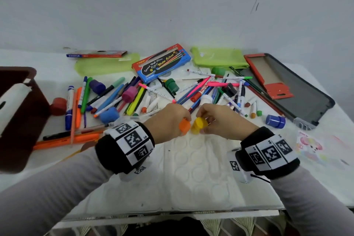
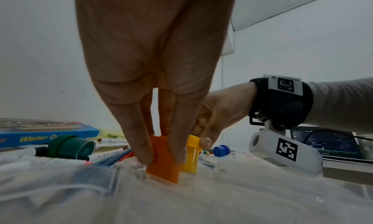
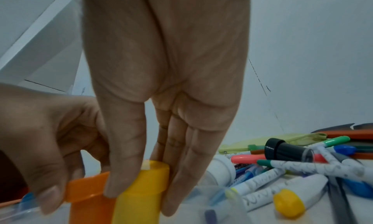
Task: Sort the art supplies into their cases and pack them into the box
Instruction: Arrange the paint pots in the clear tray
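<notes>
My left hand (image 1: 170,119) grips a small orange paint pot (image 1: 184,125) from above between thumb and fingers. Right beside it, my right hand (image 1: 216,119) grips a yellow paint pot (image 1: 199,125) the same way. The two pots stand side by side, touching, at the far end of a clear plastic tray with round wells (image 1: 201,168). In the left wrist view the orange pot (image 2: 163,162) stands in front of the yellow pot (image 2: 190,155). The right wrist view shows the yellow pot (image 3: 141,192) with the orange pot (image 3: 88,189) to its left.
Markers and pens (image 1: 115,96) lie heaped behind the hands, with loose green (image 1: 171,85), pink (image 1: 128,95), black (image 1: 229,90) and blue (image 1: 275,120) pots among them. A watercolour box (image 1: 161,63), green pouches (image 1: 220,57), a dark open case (image 1: 298,90) and a brown box (image 1: 19,117) ring the table.
</notes>
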